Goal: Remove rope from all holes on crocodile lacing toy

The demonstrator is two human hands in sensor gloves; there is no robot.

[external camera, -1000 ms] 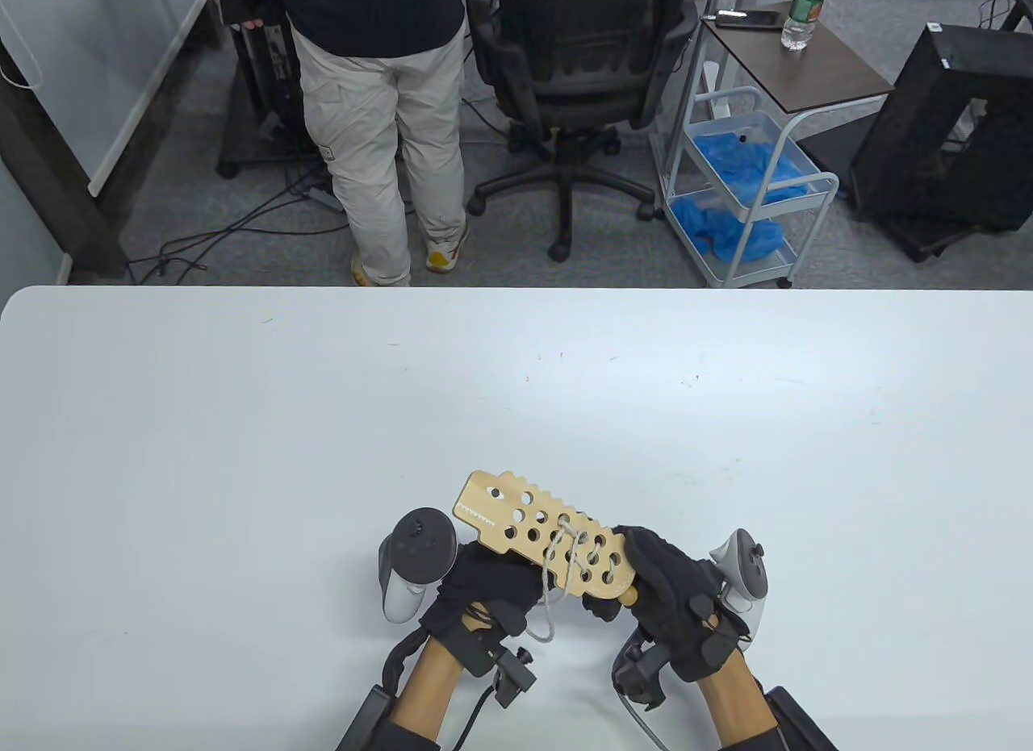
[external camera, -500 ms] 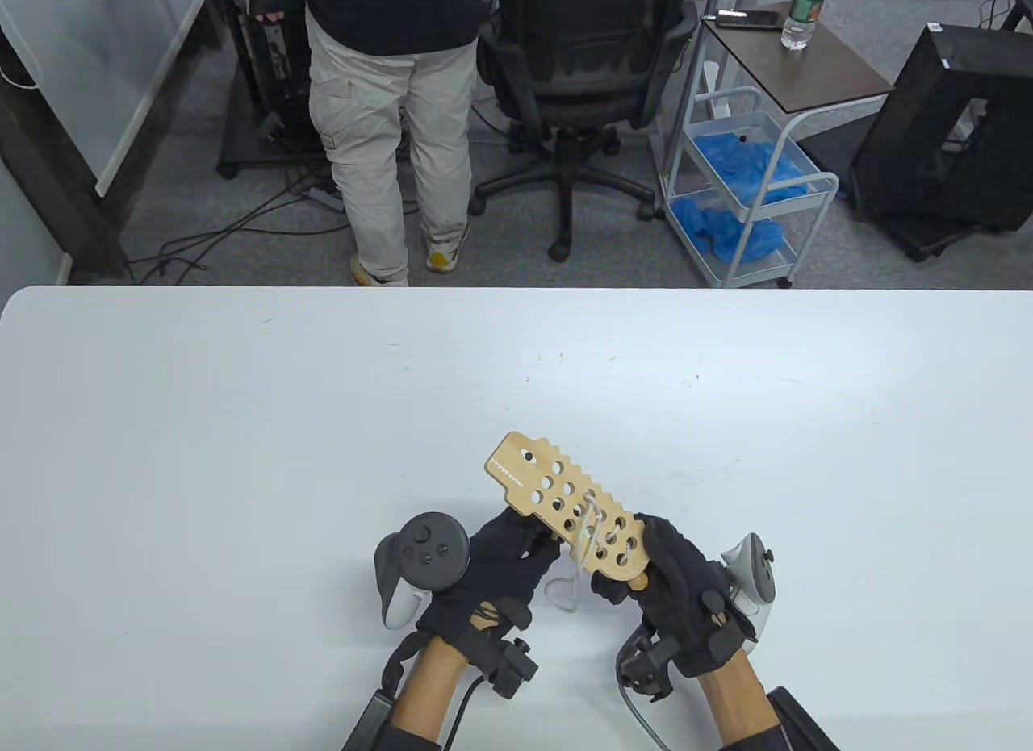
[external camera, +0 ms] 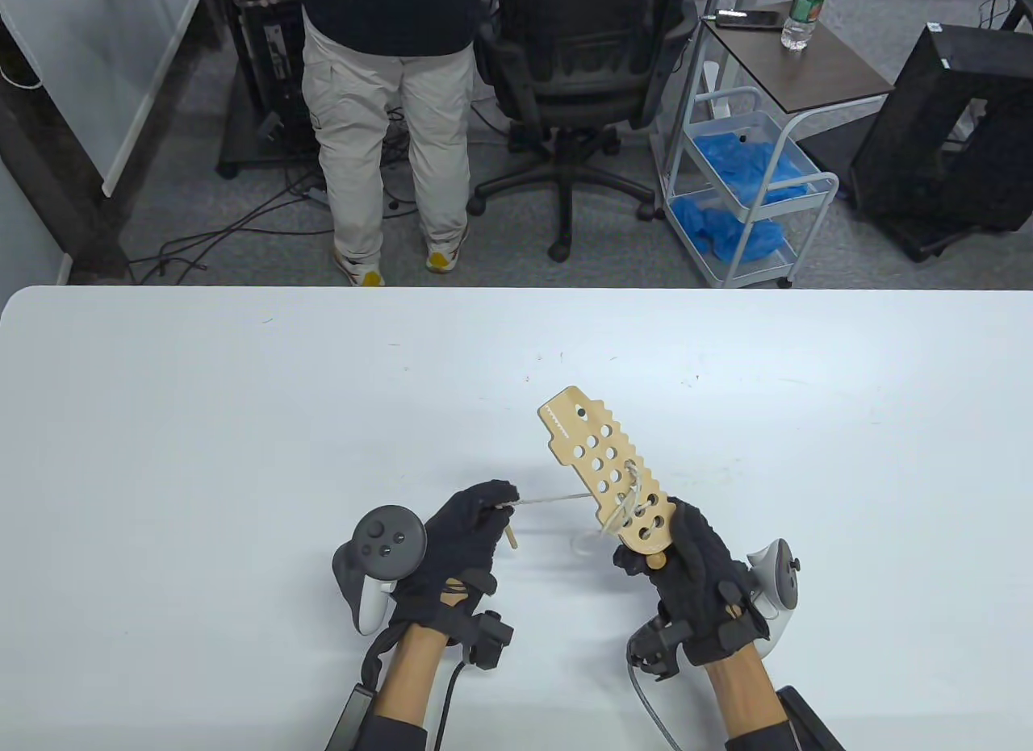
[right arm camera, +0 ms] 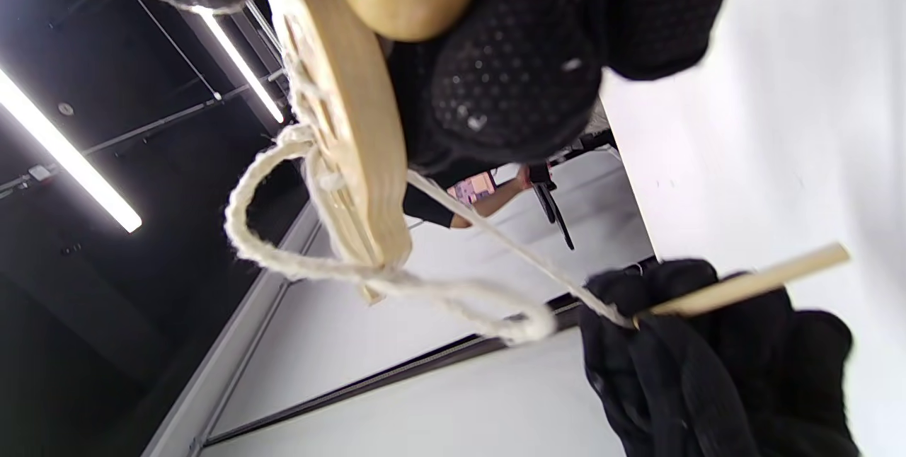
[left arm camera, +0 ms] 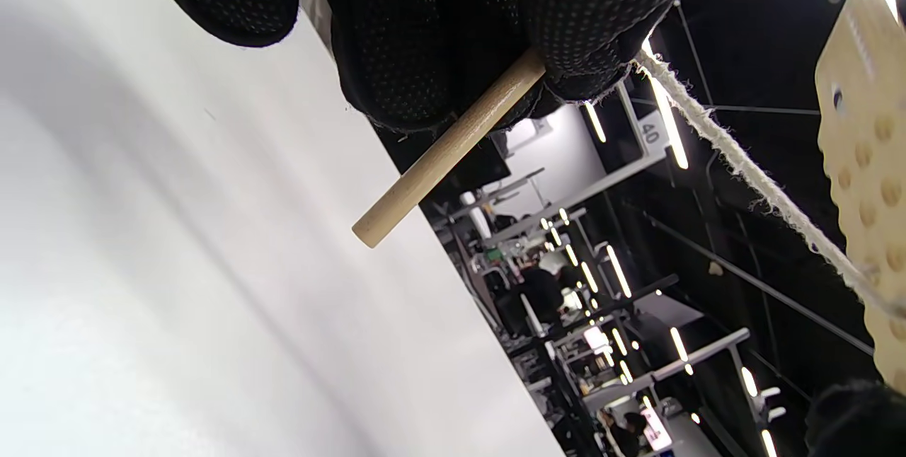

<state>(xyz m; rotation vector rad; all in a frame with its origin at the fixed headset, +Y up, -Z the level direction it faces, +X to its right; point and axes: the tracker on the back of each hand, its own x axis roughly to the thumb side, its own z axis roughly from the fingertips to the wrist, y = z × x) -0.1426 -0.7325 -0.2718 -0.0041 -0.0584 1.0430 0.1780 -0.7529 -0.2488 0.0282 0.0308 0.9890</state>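
The right hand point(external camera: 694, 573) clasps the crocodile board point(external camera: 605, 469) by its tail, raised above the tabletop's point(external camera: 242, 428) near edge. The left hand point(external camera: 460, 541) pinches the wooden needle point(left arm camera: 446, 149) — drawing the rope point(external camera: 557, 499) taut sideways, likely to free another hole.

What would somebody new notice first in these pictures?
Probably the wooden crocodile toy, held up over the near middle of the table by the right hand gripping its lower end. Next, the rope stretched taut from its holes to the left hand, which pinches the wooden lacing stick.
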